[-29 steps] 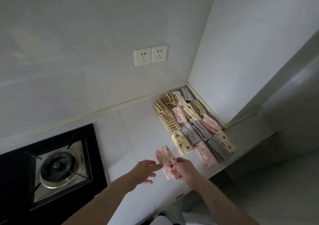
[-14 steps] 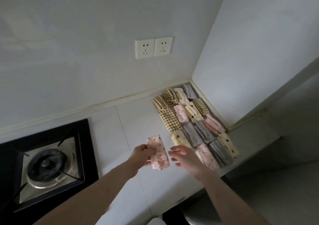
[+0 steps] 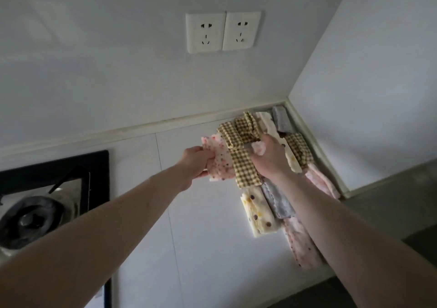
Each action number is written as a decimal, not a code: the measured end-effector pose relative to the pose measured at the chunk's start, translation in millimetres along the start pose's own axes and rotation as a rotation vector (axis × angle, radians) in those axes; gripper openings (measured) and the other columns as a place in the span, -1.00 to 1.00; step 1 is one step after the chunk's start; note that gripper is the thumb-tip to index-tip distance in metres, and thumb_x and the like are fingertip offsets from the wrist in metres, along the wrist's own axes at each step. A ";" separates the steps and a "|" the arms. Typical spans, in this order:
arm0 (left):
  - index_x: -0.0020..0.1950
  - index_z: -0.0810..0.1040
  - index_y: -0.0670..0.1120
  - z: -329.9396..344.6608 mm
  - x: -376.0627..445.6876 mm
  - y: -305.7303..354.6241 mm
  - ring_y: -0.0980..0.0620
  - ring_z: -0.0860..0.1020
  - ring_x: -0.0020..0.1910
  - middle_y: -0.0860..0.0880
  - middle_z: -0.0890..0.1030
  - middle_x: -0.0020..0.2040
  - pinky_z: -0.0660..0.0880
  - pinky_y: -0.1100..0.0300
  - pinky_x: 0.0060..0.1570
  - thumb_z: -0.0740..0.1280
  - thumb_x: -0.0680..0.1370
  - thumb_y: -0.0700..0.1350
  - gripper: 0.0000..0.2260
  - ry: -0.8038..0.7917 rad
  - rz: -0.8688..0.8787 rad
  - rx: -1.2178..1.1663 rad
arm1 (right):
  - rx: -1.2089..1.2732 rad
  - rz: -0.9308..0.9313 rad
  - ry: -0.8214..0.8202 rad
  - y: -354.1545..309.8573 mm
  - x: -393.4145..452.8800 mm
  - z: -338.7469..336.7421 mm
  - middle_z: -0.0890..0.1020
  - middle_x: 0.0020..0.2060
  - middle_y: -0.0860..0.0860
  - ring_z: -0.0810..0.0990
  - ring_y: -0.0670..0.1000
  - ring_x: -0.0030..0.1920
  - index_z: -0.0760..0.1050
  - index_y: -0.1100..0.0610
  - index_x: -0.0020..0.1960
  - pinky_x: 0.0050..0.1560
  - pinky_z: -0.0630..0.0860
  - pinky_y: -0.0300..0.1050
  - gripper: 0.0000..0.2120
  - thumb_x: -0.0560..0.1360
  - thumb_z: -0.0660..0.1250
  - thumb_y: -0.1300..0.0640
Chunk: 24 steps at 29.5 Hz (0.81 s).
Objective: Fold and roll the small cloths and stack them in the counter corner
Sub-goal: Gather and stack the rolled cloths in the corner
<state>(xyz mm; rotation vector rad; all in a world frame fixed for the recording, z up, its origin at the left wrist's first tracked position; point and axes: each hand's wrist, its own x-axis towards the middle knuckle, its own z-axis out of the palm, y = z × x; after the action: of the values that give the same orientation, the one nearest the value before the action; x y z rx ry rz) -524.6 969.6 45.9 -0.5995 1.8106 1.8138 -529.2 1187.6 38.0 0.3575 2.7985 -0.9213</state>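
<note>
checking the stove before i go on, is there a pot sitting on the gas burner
No, the gas burner at the left of the counter is bare, with only its black grate showing.

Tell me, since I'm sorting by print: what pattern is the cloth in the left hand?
Pale pink cloth with small red dots, head view.

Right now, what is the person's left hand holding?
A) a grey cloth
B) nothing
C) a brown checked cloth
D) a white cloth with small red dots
D: the left hand grips the white cloth with small red dots just left of the brown checked cloths, while the right hand pinches a different pink cloth.
</note>
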 end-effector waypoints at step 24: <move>0.42 0.52 -0.10 74.0 166.4 39.0 -0.10 0.63 0.18 -0.08 0.64 0.19 0.61 0.05 0.19 0.30 0.61 -0.15 -0.64 0.177 -0.018 0.084 | 0.159 -0.096 -0.028 27.4 83.6 19.4 0.59 0.24 -0.10 0.58 -0.01 0.23 0.20 -0.04 0.56 0.29 0.55 -0.01 -0.37 0.57 0.22 0.34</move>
<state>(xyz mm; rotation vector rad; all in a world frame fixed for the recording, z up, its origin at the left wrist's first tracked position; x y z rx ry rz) -675.2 1051.2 -27.4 -0.7628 1.9792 1.7095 -599.8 1211.7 -12.6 0.2317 2.7453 -1.1649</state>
